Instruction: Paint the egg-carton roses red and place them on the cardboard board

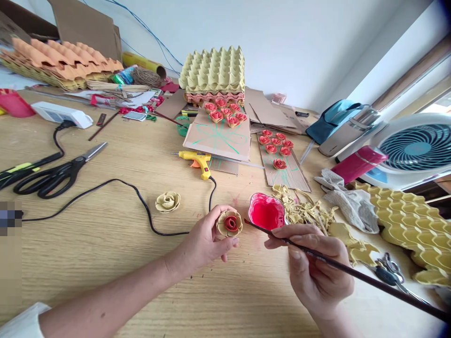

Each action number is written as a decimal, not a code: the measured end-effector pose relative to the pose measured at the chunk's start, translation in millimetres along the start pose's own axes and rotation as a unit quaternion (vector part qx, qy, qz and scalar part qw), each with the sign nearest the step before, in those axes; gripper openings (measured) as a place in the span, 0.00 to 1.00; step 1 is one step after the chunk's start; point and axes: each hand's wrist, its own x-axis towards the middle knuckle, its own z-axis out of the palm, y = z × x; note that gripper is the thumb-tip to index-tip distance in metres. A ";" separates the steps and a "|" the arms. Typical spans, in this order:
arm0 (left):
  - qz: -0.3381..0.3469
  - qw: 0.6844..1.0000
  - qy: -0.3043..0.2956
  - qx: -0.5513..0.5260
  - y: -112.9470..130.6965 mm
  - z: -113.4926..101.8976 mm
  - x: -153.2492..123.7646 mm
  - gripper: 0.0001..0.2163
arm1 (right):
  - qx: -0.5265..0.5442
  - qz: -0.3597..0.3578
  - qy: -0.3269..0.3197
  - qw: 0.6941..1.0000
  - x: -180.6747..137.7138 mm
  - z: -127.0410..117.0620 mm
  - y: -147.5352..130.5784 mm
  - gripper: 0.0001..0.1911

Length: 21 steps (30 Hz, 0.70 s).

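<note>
Between the thumb and fingers of my left hand (211, 237) is an egg-carton flower (229, 223), its centre painted red and its outer petals bare yellowish. My right hand (315, 267) grips a long dark paintbrush (338, 265); the red-tipped bristles point at the flower, a small gap from its petals. Just behind the brush sits a small dish of red paint (266, 211). An unpainted flower (167, 202) lies on the table to the left of my left hand.
A yellow glue gun (196, 162) and black scissors (61, 173) lie farther back. Red flowers stand on cardboard (282, 171) and on a raised cardboard piece (218, 138). Carton scraps (306, 206), a cloth (352, 202), egg trays (412, 225) and a fan (419, 145) occupy the right.
</note>
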 end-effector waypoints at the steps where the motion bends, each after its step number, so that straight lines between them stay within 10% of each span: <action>1: 0.003 1.000 -0.001 -0.003 -0.5 -0.2 0.2 0.26 | -0.002 0.005 0.008 1.000 0.0 -0.1 0.7 0.09; 10: 0.018 0.998 0.015 0.052 -1.5 -2.4 -0.9 0.23 | -0.043 0.040 0.045 0.997 -2.5 -12.8 15.9 0.07; 21: 0.066 0.994 0.030 0.085 2.5 1.4 -5.9 0.21 | -0.271 -0.018 -0.084 0.959 9.6 -19.7 18.9 0.07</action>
